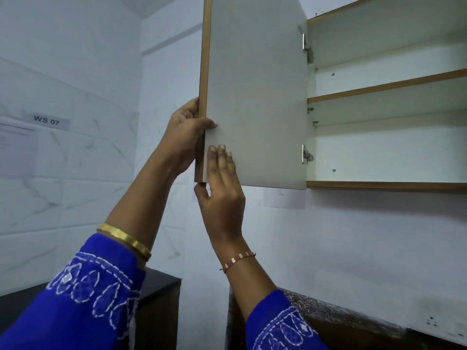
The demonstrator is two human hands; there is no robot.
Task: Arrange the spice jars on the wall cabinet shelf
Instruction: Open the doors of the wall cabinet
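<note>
Both my hands are raised to the open door [255, 92] of a wall cabinet [394, 184]. The door swings out toward me, hinged on its right side; its inner face is plain off-white with a brown wood-toned edge band. My left hand [188, 135] wraps that free edge — thumb lying across the white face, the other fingers curled behind the door where I cannot see them. My right hand [221, 188] sits just below, at the door's lower corner: four fingers pressed together and flat against the white face, thumb hooked under the bottom edge.

The cabinet interior is white, trimmed in the same brown. One shelf [386, 88] crosses it about midway, with the cabinet floor beneath. The part of the inside that shows holds no spice jars; the right side runs out of frame, so I cannot tell about the rest.

A gold bangle [126, 239] circles my left wrist, a red-and-white thread band [238, 261] my right. Both sleeves are blue with white stitching. Below lie a dark counter [156, 279] and a speckled one [341, 314].
</note>
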